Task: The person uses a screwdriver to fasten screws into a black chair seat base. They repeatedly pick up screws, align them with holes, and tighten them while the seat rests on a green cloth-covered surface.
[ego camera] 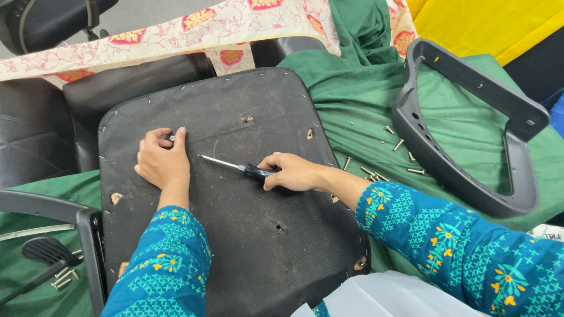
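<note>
A black chair seat (pixel 258 235) lies upside down in front of me, its underside covered in stapled black fabric with several screw holes. My left hand (pixel 161 161) rests on its upper left part, thumb and fingers pinching a small screw (pixel 169 138). My right hand (pixel 294 172) lies on the seat's middle and grips the black handle of a screwdriver (pixel 235 166). The thin metal shaft points left toward my left hand, flat over the fabric. Both sleeves are teal with a yellow and orange flower pattern.
A dark grey plastic chair back frame (pixel 464 170) lies on green cloth (pixel 352 111) at the right, with several loose screws (pixel 376 175) beside it. A black armrest part (pixel 88 235) and more screws (pixel 63 277) sit at lower left. Patterned fabric (pixel 194 29) lies behind.
</note>
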